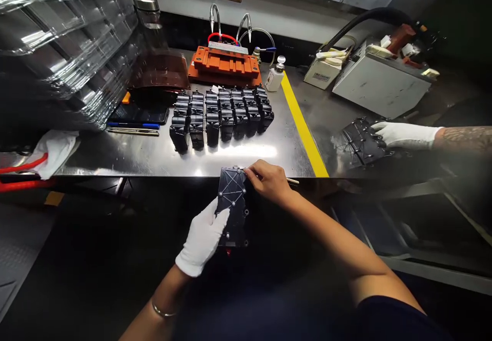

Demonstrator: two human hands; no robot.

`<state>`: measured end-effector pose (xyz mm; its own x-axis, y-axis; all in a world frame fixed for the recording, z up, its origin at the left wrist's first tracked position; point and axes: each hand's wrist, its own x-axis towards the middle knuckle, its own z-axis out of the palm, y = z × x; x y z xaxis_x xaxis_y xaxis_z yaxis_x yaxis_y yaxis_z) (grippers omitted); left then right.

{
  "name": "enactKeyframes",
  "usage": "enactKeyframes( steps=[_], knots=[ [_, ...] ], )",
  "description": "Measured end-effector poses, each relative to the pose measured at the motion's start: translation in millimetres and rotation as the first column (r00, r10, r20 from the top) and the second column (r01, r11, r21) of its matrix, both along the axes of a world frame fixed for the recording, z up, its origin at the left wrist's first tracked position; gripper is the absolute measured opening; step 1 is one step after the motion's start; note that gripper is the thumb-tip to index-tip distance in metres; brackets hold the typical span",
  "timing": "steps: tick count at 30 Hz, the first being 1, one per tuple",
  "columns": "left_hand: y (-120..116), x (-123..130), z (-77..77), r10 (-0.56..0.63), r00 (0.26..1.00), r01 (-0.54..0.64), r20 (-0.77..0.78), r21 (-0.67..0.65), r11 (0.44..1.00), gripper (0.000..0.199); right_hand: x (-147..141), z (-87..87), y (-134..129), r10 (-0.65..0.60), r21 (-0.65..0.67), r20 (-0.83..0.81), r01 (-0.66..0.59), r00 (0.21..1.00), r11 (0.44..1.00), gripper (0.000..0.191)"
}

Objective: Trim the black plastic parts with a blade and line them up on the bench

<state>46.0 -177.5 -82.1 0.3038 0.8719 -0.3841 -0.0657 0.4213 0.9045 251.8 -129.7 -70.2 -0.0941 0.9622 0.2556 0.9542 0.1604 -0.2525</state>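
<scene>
A flat black part [233, 189] with crossed ribs and small round pins hangs upright just in front of the metal table's edge. My left hand [202, 238], in a white glove, grips its left side, with the thumb across its face. Bare and bent at the fingers, my right hand [269, 181] pinches at the part's top right corner; whatever is between its fingertips is too small to make out. Behind the part, several black ribbed blocks [197, 120] stand in a row on the table.
An orange fixture [226, 65] with two metal nozzles sits behind the blocks, beside a white bottle [274, 77]. Stacked clear trays [65, 48] rise at the left. Right of the yellow tape [303, 125], another person's gloved hand [409, 135] touches a black part [361, 141].
</scene>
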Motion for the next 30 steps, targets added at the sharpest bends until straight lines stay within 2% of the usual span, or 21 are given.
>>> enactKeyframes(
  steps=[7,12,17,21,24,30],
  knots=[
    [2,-2,2.9,-0.032,0.999,0.033,-0.030,0.033,0.999,0.045,-1,6.9,5,0.041,-0.018,0.036,-0.041,0.999,0.999,0.030],
    [2,-2,5.2,-0.021,0.999,0.022,-0.037,0.014,1.000,0.047,1,8.9,-2,-0.018,0.001,-0.005,0.018,1.000,1.000,0.028],
    [1,-2,6.4,-0.025,1.000,0.024,-0.011,-0.015,1.000,0.048,4,9.1,-29,0.125,0.011,-0.131,-0.125,0.984,0.992,0.027],
    [2,-3,2.9,-0.030,0.999,0.031,-0.045,0.008,1.000,0.047,4,11.4,-38,0.192,-0.024,-0.068,-0.194,0.979,0.981,0.030],
    [2,-3,0.0,-0.024,0.997,0.026,-0.070,0.033,0.999,0.048,3,12.6,-37,0.186,-0.025,-0.001,-0.186,0.983,0.982,0.032],
    [2,-1,1.4,-0.009,0.999,0.009,-0.049,0.014,1.000,0.050,5,10.7,-35,0.180,-0.014,0.004,-0.180,0.984,0.984,0.032]
  ],
)
